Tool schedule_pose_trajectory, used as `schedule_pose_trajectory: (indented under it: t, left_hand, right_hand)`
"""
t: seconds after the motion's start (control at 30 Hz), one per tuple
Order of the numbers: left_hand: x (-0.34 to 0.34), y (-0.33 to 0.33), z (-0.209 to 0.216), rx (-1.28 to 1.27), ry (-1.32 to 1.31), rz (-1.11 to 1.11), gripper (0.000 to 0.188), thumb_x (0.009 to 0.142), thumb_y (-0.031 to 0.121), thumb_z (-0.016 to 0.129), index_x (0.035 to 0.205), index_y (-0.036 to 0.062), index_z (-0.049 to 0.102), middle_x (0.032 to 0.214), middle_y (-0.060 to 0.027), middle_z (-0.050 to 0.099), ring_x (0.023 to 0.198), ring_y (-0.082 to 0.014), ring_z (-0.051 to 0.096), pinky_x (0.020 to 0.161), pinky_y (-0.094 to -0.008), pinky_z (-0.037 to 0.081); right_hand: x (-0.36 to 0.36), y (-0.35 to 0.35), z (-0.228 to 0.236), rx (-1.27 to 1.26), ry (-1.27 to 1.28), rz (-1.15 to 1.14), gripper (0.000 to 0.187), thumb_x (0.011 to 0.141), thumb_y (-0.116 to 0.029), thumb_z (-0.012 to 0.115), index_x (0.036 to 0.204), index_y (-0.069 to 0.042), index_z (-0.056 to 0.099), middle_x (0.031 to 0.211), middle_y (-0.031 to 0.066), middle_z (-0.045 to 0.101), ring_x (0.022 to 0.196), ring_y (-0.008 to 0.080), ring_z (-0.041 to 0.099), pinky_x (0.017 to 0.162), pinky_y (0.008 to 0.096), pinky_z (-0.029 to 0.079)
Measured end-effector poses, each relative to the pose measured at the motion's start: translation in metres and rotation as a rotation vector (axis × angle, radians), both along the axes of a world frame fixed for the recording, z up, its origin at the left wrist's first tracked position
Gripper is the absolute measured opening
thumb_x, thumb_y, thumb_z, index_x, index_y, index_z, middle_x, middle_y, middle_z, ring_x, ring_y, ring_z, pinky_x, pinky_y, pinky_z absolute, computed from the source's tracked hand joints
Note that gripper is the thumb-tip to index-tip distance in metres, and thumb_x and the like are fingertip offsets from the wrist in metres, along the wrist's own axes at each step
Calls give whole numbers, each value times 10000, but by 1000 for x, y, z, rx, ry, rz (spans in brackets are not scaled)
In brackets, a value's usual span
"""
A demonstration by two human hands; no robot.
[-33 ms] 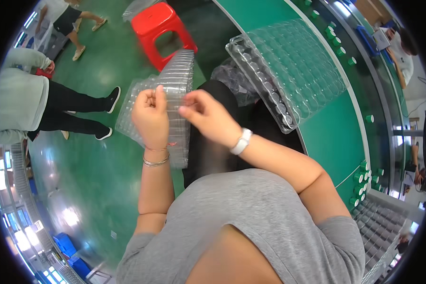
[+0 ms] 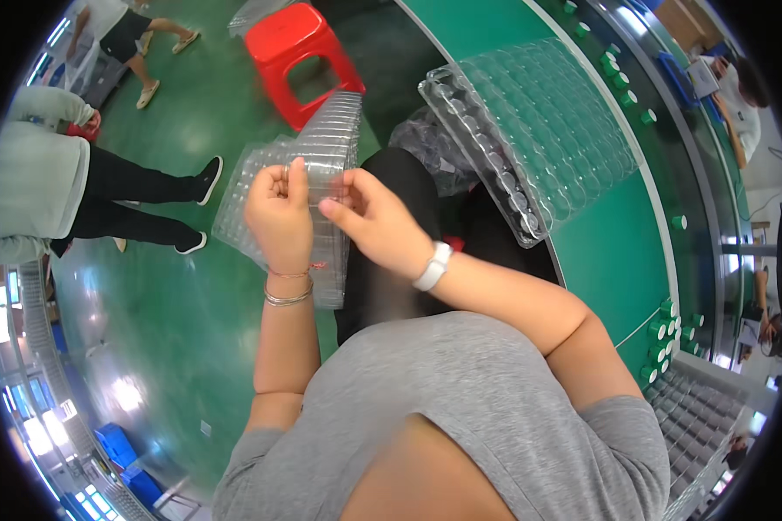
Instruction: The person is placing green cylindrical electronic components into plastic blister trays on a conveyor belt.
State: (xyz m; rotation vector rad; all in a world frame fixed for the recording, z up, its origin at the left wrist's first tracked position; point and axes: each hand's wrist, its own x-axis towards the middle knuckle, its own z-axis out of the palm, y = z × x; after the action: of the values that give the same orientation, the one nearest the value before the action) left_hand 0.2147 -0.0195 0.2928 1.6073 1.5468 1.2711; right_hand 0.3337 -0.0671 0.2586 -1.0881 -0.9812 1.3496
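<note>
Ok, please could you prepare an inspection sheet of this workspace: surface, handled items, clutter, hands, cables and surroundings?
Surface: green tabletop on the right, bearing clear moulded trays and small green-and-white containers.
Handled items: nested clear trays, partly behind the hands.
Clutter: crumpled clear plastic beside the table.
Hands: left hand, fingers curled, thumb up; right hand close beside it; whether either grips anything is unclear.
Cables: thin pale line near the containers, possibly a cord.
Surroundings: red stool ahead; person in pale top at left; green floor.
</note>
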Motion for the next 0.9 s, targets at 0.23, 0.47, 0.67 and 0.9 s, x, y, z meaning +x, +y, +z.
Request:
schedule_pose_trajectory:
  t: [0.23,0.47,0.67,0.9]
  left_hand:
    - [-28,34,-32,1,121,13,323,909,238,665,724,-4,558,551,5,464,513,-61,379,467,-259,308]
    - [-78,77,-83,-59,300,65,466,944,367,582,676,-13,553,531,-33,439,512,-103,377,493,-291,348]
    - [-115,109,-97,-50,399,82,518,939,411,568,641,-11,533,527,-50,422,512,-135,375,504,-326,357]
    - [-92,81,-62,30,260,2,415,917,339,620,696,-9,569,551,-89,491,495,-191,466,511,-330,396]
  right_hand:
    - [-34,42,-27,-197,185,-36,162,967,-176,565,930,-22,595,769,-20,562,677,59,493,600,224,421]
    - [-50,59,-49,-403,212,7,174,962,-197,573,947,-30,620,825,23,634,760,113,616,647,276,530]
    - [-39,74,-58,-412,220,45,190,965,-210,567,949,-25,610,861,33,638,811,131,649,662,281,547]
    - [-29,76,-49,-316,223,166,203,941,-210,609,960,-9,618,864,53,641,803,146,639,664,280,530]
